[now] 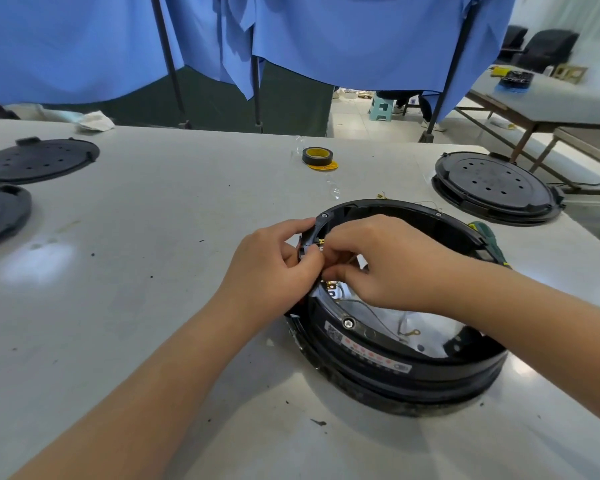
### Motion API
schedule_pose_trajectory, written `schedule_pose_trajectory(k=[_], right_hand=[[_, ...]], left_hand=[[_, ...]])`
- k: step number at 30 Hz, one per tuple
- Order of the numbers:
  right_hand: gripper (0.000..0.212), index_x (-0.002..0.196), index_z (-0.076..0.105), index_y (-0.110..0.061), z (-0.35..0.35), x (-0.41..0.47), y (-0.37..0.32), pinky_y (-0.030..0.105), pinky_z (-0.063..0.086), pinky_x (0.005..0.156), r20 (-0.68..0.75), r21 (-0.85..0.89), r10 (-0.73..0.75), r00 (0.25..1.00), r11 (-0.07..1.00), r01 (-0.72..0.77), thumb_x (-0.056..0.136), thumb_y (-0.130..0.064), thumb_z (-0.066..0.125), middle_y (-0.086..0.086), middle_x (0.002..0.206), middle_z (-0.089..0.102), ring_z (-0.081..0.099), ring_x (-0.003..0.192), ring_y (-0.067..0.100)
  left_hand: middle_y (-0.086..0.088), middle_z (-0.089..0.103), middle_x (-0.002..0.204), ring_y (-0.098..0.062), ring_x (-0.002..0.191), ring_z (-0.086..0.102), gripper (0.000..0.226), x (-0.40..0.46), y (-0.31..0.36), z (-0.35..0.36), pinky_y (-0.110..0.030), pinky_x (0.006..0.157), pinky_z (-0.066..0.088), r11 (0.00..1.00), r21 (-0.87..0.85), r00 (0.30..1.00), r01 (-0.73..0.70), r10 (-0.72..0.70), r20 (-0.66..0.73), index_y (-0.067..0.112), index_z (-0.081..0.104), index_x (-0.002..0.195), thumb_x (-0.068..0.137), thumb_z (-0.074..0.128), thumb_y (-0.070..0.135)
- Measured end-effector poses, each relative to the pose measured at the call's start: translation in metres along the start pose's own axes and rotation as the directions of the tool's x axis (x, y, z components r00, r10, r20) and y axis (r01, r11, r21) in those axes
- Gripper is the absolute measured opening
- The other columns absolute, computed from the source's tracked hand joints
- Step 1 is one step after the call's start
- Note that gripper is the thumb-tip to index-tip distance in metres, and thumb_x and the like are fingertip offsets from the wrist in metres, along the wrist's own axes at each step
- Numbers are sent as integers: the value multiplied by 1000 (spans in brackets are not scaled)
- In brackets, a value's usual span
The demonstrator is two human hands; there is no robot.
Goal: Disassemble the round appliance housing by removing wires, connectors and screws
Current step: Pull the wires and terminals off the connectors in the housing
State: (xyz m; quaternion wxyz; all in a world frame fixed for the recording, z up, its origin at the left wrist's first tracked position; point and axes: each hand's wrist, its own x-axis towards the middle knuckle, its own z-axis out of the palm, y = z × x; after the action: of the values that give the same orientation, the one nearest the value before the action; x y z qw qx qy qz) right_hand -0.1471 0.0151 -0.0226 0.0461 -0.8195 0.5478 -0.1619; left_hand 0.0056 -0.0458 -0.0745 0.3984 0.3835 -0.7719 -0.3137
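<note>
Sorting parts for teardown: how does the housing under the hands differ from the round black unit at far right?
The housing is open on top, with wires showing inside; the far-right unit is capped by a perforated plate. The housing is touched by both hands; the unit sits untouched. Both are round and black.

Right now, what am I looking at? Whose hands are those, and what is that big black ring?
This picture comes from a camera worn on a person's head, so you see their two hands as they see them. There is no robot here. The big black ring is a round appliance housing that the person is taking apart on a pale table. The left hand grips the housing's rim, and the right hand curls its fingers around something small at the same spot; the fingers hide what it is. Thin wires lie inside the housing. Also on the table are a roll of black tape, round black lids, and a green-handled tool behind the housing.
</note>
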Motion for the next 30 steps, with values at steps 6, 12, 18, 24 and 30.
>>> schedule_pose_trajectory(k=[6, 12, 18, 24, 30], right_hand=[[10, 72, 61, -17, 12, -5, 1, 40, 51, 64, -43, 81, 97, 994, 992, -93, 82, -18, 64, -4, 68, 63, 60, 66, 15], [6, 77, 63, -15, 3, 0, 3, 38, 48, 62, 6, 54, 28, 1000, 998, -29, 82, -14, 63, -5, 69, 62, 57, 66, 14], [9, 73, 59, -17, 6, -5, -1, 30, 40, 56, -39, 11, 63, 997, 998, -63, 82, -17, 63, -9, 64, 53, 49, 60, 8], [8, 74, 59, -21, 12, -10, -5, 30, 41, 56, -101, -68, 113, 988, 990, -120, 81, -21, 63, -8, 68, 57, 50, 62, 10], [11, 92, 69, -34, 1, -8, 3, 28, 46, 66, -37, -84, 93, 995, 992, -96, 87, -37, 60, -16, 83, 68, 53, 70, 2]], left_hand=[[5, 40, 38, -8, 37, 35, 35, 0, 2, 0, -9, 44, 32, 1000, -18, 1000, -12, 12, -10, 28, 68, 114, 82, 57, 19], [7, 37, 37, -8, 38, 35, 34, 0, 2, -2, -10, 46, 33, 1000, -7, 1000, -23, 23, 11, 28, 67, 116, 85, 59, 16], [8, 38, 36, -8, 37, 36, 34, 1, 3, -2, -9, 45, 32, 1000, -4, 1000, -28, 28, 10, 26, 66, 117, 85, 59, 16], [8, 39, 34, -7, 36, 37, 36, 1, 3, -1, -9, 45, 33, 1000, 5, 1000, -19, 19, 14, 25, 66, 119, 84, 58, 17], [8, 38, 35, -8, 37, 37, 36, 1, 4, -2, -7, 46, 33, 1000, 4, 1000, -17, 16, 20, 24, 64, 121, 86, 57, 17]])
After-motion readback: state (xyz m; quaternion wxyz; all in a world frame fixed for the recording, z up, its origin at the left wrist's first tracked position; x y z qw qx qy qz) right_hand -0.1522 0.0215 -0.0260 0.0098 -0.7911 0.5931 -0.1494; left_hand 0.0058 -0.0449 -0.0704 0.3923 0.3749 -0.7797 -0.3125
